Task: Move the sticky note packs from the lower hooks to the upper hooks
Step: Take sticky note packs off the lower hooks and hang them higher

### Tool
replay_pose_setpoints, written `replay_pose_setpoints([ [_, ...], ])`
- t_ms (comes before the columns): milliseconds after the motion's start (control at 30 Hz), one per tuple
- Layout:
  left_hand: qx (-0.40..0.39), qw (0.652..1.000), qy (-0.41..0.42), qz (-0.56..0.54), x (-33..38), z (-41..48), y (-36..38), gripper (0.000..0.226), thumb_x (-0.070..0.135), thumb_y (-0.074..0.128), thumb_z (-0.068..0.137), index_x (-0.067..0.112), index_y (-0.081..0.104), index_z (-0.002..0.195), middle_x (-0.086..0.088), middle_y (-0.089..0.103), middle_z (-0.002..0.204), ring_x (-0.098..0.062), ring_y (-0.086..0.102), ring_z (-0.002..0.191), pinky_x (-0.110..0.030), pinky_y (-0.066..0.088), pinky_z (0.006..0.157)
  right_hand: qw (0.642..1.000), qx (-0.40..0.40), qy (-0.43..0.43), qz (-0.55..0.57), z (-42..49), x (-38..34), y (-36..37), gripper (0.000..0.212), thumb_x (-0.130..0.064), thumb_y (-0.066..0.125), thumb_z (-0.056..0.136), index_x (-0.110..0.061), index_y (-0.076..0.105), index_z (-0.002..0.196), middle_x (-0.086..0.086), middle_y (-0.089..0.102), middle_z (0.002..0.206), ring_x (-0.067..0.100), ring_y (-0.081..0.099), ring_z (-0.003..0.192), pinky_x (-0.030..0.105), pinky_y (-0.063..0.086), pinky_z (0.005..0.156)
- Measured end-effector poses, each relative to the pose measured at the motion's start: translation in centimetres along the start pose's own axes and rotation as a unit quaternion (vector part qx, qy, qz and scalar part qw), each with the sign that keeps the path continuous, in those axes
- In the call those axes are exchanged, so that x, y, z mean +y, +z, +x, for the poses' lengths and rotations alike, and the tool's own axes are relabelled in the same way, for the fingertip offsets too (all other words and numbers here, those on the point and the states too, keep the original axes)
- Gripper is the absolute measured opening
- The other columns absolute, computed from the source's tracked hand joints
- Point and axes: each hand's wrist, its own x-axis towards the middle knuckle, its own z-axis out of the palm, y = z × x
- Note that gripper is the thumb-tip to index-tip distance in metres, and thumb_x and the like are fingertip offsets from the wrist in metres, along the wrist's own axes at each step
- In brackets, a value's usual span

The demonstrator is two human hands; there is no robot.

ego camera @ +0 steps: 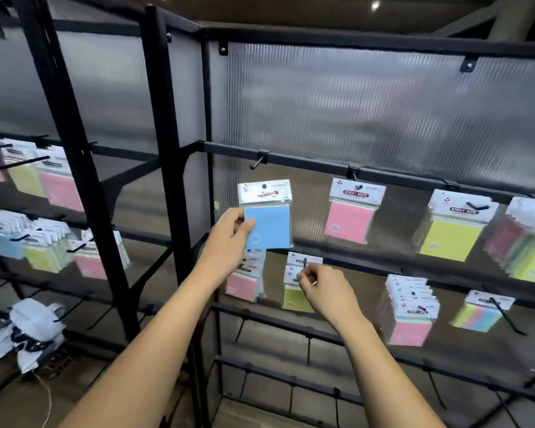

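Below and right of the empty upper hook [258, 163], the right hand [322, 288] had thumb and forefinger closed, apparently pinching the header of a yellow pack [295, 299] on a lower hook [305, 262]. Directly beneath the empty upper hook, the left hand [229, 239] gripped the blue pack [267, 223] by its left edge, thumb across the front. The pack was upright, just short of the hook. Correct seating required raising the pack, aligning its header hole with the hook tip, pushing straight back, then releasing. Right of the hook, a pink pack [349, 220] hung.
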Motion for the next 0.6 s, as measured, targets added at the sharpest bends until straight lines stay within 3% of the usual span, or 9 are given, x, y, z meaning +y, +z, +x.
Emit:
replay_pose_setpoints([
  [100,0.017,1.000,-0.004,-0.017,0.2,1.4,-1.2,0.015,0.027,0.047,0.101,0.018,0.058,0.107,-0.009,0.064,0.107,-0.025,0.061,0.099,-0.044,0.049,0.090,1.000,0.006,-0.013,0.007,1.0,-1.1,0.2,0.019,-0.039,0.051,0.095,-0.027,0.066,0.091,-0.010,0.068,0.086,0.014,0.060,0.080,0.027,0.042,0.063],
  [300,0.041,0.998,-0.005,-0.038,0.3,3.2,-2.0,0.016,0.022,0.044,0.102,0.020,0.056,0.113,0.003,0.062,0.114,0.000,0.057,0.092,-0.013,0.041,0.070,0.999,-0.001,-0.031,0.026,2.2,-2.2,1.1,0.018,-0.035,0.052,0.096,-0.025,0.065,0.091,-0.010,0.067,0.081,0.011,0.061,0.076,0.027,0.046,0.064],
  [467,0.035,0.999,-0.007,-0.037,-0.8,4.4,-2.0,0.015,0.024,0.043,0.102,0.019,0.057,0.106,-0.002,0.062,0.111,-0.006,0.056,0.090,-0.019,0.042,0.072,0.999,0.003,-0.036,0.023,3.2,-2.5,1.5,0.016,-0.034,0.052,0.095,-0.026,0.065,0.091,-0.011,0.066,0.080,0.011,0.060,0.077,0.026,0.043,0.064],
  [600,0.023,0.999,-0.005,-0.032,-1.1,5.0,-1.8,0.015,0.024,0.044,0.102,0.020,0.057,0.106,0.000,0.062,0.110,-0.003,0.056,0.089,-0.017,0.043,0.072,0.999,0.004,-0.040,0.019,3.8,-2.6,1.8,0.015,-0.034,0.052,0.096,-0.027,0.062,0.087,-0.012,0.063,0.078,0.011,0.058,0.075,0.025,0.039,0.061],
])
